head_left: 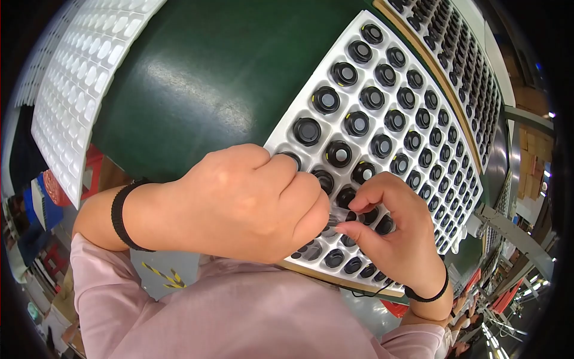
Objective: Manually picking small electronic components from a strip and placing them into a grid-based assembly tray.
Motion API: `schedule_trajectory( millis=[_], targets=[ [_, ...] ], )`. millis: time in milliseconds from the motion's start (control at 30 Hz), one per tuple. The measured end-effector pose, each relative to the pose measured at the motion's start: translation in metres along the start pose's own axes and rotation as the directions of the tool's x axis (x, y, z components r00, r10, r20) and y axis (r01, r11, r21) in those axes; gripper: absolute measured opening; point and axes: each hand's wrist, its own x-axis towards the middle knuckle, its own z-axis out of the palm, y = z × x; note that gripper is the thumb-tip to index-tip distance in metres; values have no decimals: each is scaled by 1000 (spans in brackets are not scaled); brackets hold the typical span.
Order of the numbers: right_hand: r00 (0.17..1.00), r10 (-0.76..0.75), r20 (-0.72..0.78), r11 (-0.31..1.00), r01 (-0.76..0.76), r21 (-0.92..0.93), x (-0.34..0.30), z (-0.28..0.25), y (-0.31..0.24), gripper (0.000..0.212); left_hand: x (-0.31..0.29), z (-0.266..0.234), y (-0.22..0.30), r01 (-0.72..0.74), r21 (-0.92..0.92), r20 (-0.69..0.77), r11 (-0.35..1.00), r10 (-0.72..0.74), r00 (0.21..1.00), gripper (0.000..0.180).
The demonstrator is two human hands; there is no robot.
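A white moulded tray holds rows of round black parts with grey centres, one of them a black part with a small yellow mark. Above its near left side my left hand is curled into a fist, back of the hand up. Its fingertips are hidden, and so is whatever they may hold. Close by on the right, my right hand pinches a small clear plastic piece between thumb and forefinger. That piece reaches toward the left fist, with something dark at it too small to name.
The tray lies on a dark green tabletop. A pale tray with bare pockets stands at the far left. Beyond a tan edge strip is another filled tray. A metal frame is at the right.
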Motion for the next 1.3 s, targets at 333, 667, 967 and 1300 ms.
schedule_trajectory(
  millis=[333, 667, 967, 1300],
  targets=[
    [996, -89, -22, 993, 87, -75, 4, 2, 8, 33, 0, 1, -2, 39, -82, 38, 996, -36, 999, 27],
    [952, -307, 7, 948, 306, -92, 17, -15, 19, 32, 0, 4, -9, 234, -328, 193, 915, -178, 965, 33],
    [1000, 5, -27, 998, -6, -65, 44, -8, 23, 15, 4, 15, -4, 74, -410, 173, 909, -2, 985, 35],
    [1000, 28, -10, 990, -29, -135, 49, -2, 28, 8, 1, 26, 0, 66, -353, 104, 933, -31, 994, 34]
  ],
)
